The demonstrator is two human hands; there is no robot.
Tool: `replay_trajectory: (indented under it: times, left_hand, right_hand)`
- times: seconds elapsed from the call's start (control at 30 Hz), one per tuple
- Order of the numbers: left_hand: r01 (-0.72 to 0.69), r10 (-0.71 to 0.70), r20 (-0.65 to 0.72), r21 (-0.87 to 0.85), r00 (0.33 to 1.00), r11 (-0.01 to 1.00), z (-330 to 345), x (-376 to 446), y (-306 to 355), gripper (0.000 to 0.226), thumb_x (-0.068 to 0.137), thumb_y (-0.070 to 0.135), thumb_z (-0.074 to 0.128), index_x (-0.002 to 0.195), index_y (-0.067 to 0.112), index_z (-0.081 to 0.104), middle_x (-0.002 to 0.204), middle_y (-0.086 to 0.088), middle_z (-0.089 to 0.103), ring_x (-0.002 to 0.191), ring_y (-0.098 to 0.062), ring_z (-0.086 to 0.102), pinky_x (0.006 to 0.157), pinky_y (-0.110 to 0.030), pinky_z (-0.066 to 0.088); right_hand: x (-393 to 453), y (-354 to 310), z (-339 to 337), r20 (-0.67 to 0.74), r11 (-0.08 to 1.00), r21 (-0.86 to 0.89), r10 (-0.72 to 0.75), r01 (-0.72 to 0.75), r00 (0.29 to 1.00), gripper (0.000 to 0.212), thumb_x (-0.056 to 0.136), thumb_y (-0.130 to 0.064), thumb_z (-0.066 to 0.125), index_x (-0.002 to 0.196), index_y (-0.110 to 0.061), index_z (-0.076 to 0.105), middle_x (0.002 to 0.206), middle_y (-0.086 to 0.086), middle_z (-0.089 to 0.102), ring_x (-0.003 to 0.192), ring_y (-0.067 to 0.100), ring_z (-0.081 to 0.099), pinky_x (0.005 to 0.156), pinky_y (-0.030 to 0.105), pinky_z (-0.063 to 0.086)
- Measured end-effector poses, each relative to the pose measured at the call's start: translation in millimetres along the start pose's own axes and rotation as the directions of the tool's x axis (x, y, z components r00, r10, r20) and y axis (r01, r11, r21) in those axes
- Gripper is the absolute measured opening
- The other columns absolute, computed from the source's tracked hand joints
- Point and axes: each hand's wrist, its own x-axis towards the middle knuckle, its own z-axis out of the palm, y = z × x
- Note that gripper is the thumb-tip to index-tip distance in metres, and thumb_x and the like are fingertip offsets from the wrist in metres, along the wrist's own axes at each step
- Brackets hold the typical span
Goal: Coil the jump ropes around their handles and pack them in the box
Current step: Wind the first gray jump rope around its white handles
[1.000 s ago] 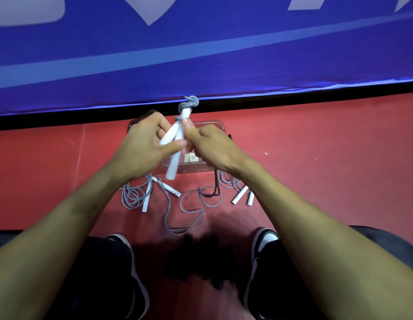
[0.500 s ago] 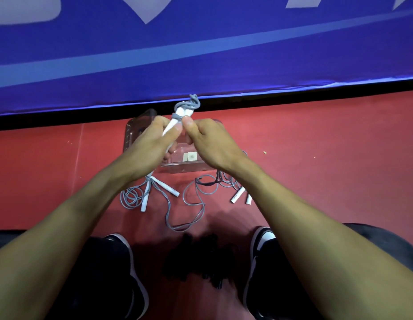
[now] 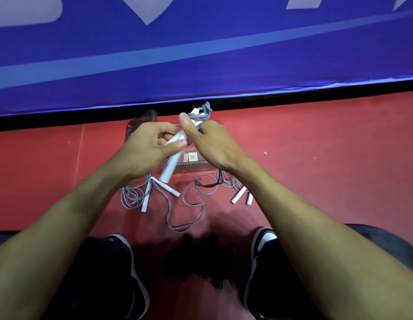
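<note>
The left hand point(image 3: 152, 146) grips the white handles point(image 3: 172, 162) above the clear box point(image 3: 194, 168) on the red floor point(image 3: 316, 158). The right hand point(image 3: 212, 144) pinches the grey rope point(image 3: 202, 114) wound at their far end.

Even, fairly bright indoor light falls from above, giving saturated colour on the blue banner point(image 3: 200, 54) and the red floor point(image 3: 328, 146). A soft dark shadow pools on the floor between the two shoes point(image 3: 261, 269), and both forearms look slightly dim. The wide lens bends the banner's lower edge into a curve and stretches the arms at the bottom corners; the fingers point(image 3: 184, 118) are slightly blurred.
</note>
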Motion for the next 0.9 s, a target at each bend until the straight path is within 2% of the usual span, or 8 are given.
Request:
replay_trajectory:
  times: [0.1,0.33,0.47,0.57,0.67,0.77,0.83,0.9]
  left_hand:
    - [0.008,0.009,-0.092,0.178,0.996,0.984,-1,-1,-1,0.023,0.072,0.039,0.076,0.086,0.024,0.065,0.071,0.011,0.070,0.059,-0.005,0.061,0.057,-0.025,0.048]
    - [0.079,-0.019,-0.165,0.365,0.986,0.928,3,-2,-1,0.053,0.064,0.057,0.071,0.088,0.012,0.054,0.080,-0.006,0.069,0.070,-0.025,0.060,0.065,-0.046,0.049]
    - [0.138,-0.137,-0.012,0.031,0.990,0.990,6,-1,0,0.052,0.078,0.037,0.077,0.109,0.004,0.052,0.100,-0.018,0.071,0.092,-0.038,0.071,0.087,-0.060,0.056]
    - [0.214,-0.209,0.045,-0.233,0.977,0.949,8,-1,8,0.044,0.092,0.046,0.058,0.108,0.006,0.052,0.083,-0.017,0.064,0.069,-0.028,0.066,0.068,-0.041,0.061]
    - [0.247,-0.262,-0.004,-0.318,0.965,0.915,11,-1,12,0.055,0.092,0.060,0.044,0.096,0.010,0.065,0.073,-0.009,0.062,0.061,-0.018,0.058,0.061,-0.030,0.048]
    - [0.121,-0.125,-0.109,-0.044,0.986,0.992,10,0,7,0.040,0.107,0.039,0.039,0.078,0.024,0.061,0.065,0.013,0.063,0.062,-0.005,0.055,0.066,-0.026,0.045]
    - [0.060,-0.048,-0.084,0.149,0.995,0.987,6,-1,1,0.036,0.101,0.046,0.036,0.078,0.027,0.056,0.076,0.013,0.060,0.073,-0.007,0.053,0.079,-0.034,0.045]
    - [0.067,-0.054,-0.064,0.210,0.996,0.976,0,-1,-4,0.034,0.094,0.053,0.036,0.082,0.027,0.055,0.081,0.010,0.055,0.077,-0.012,0.050,0.079,-0.039,0.042]
  right_hand:
    - [0,1,2,0.011,1.000,-0.003,-0.012,0.012,1.000,0.064,0.103,-0.057,0.035,0.052,-0.020,0.040,0.047,-0.008,0.041,0.055,0.014,0.042,0.059,0.031,0.032]
    - [4,1,11,0.058,0.993,-0.110,-0.040,0.047,0.997,0.060,0.095,-0.067,0.026,0.061,-0.024,0.050,0.058,0.000,0.051,0.065,0.026,0.050,0.065,0.038,0.038]
    - [9,2,14,0.029,0.993,-0.112,-0.039,0.042,0.999,0.063,0.091,-0.068,0.020,0.066,-0.022,0.055,0.063,0.004,0.057,0.067,0.028,0.051,0.068,0.040,0.039]
    - [8,4,7,-0.041,0.999,-0.036,-0.002,0.001,0.999,0.061,0.105,-0.052,0.035,0.057,-0.016,0.050,0.060,0.004,0.052,0.069,0.030,0.050,0.068,0.037,0.039]
    - [7,1,4,-0.042,1.000,0.004,0.006,-0.006,0.999,0.061,0.106,-0.048,0.035,0.060,-0.012,0.049,0.058,0.001,0.047,0.065,0.026,0.045,0.065,0.036,0.035]
    - [5,1,3,0.008,1.000,0.014,0.013,-0.013,1.000,0.074,0.105,-0.054,0.032,0.073,0.006,0.062,0.056,0.004,0.051,0.059,0.022,0.048,0.065,0.038,0.042]
    - [2,2,1,0.049,0.999,0.026,0.032,-0.033,0.998,0.080,0.104,-0.058,0.031,0.080,0.011,0.063,0.054,0.003,0.050,0.054,0.019,0.046,0.061,0.035,0.041]
    - [2,3,0,0.056,0.998,0.045,0.049,-0.052,0.997,0.082,0.103,-0.060,0.031,0.080,0.013,0.060,0.055,0.003,0.046,0.052,0.017,0.041,0.058,0.032,0.036]
